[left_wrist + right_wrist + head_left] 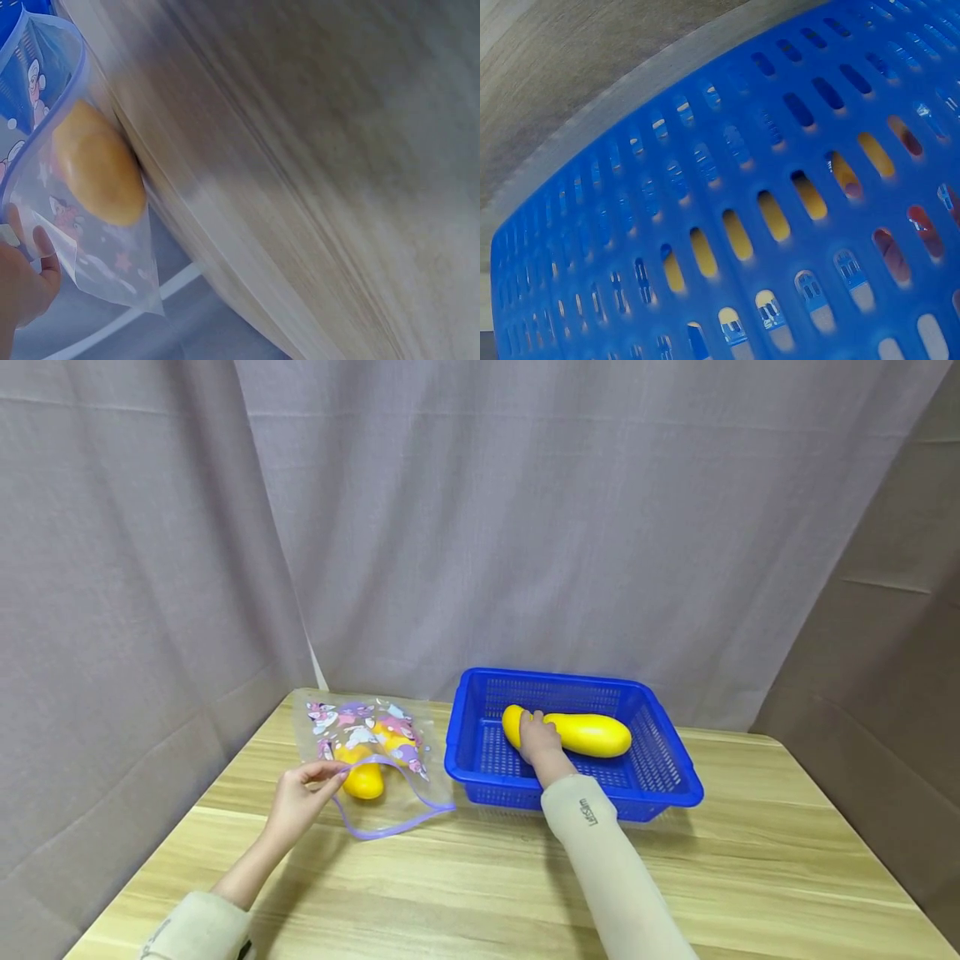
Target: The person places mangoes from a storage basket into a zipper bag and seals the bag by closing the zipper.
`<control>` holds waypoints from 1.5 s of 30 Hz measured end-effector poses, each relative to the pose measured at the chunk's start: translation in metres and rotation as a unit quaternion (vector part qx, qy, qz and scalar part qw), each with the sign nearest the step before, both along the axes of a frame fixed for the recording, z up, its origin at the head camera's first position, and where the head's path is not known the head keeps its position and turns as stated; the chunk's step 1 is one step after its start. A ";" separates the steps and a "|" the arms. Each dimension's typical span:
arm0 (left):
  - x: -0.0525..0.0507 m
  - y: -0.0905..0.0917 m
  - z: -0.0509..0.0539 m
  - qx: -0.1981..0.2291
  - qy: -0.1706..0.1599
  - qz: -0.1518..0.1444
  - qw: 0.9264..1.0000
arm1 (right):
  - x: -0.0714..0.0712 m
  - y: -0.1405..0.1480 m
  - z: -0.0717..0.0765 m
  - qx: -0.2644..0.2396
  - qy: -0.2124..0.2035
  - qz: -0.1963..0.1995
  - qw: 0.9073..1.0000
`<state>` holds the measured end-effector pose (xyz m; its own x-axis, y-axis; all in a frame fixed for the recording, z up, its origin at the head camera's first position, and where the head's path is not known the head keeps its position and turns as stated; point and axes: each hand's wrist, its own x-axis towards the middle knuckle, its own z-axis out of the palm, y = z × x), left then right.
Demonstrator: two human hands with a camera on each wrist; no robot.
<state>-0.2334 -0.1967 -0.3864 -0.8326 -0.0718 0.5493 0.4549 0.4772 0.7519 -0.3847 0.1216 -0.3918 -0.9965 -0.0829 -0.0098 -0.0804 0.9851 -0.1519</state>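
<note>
A clear bag [390, 818] with a purple rim and printed figures lies on the left of the table, its mouth parted. Yellow items [363, 782] show inside it. My left hand [303, 793] pinches the bag's rim between thumb and fingers; in the left wrist view the hand [26, 289] is at the bag [112, 262] beside a yellow item [101, 165]. Inside the blue basket [577, 793], my right hand [540, 743] grips a yellow piece [512, 723] at the left. A long yellow piece [592, 735] lies right of that hand. The basket wall [705, 195] mostly hides the right hand in the right wrist view.
The wooden table [450, 893] carries the bag on the left and the basket right of it. Grey curtains [525, 527] hang behind the table and along both sides.
</note>
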 end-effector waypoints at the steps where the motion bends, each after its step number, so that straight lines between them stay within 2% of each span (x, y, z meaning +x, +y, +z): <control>1: 0.000 0.000 0.000 0.000 0.001 0.000 1.000 | -0.001 0.000 -0.001 -0.001 -0.003 -0.002 1.000; 6: 0.003 -0.001 0.001 -0.006 0.008 0.005 1.000 | -0.002 0.002 -0.004 -0.022 -0.031 -0.007 0.999; 13: 0.005 -0.001 0.001 -0.002 -0.005 0.007 1.000 | -0.003 0.005 -0.003 -0.041 0.003 -0.005 0.999; 21: 0.004 -0.001 -0.002 0.002 -0.001 0.001 1.000 | -0.001 0.005 -0.002 -0.072 -0.002 -0.023 0.997; 31: 0.005 -0.001 -0.001 0.004 -0.004 0.005 1.000 | -0.001 0.008 -0.003 -0.123 -0.036 0.027 0.991; 38: 0.005 -0.001 0.001 0.007 -0.012 0.000 1.000 | -0.003 0.009 -0.004 -0.172 -0.006 0.061 0.983; 45: -0.002 -0.002 -0.005 0.006 -0.017 0.004 1.000 | -0.003 0.006 -0.001 -0.176 0.019 0.066 0.982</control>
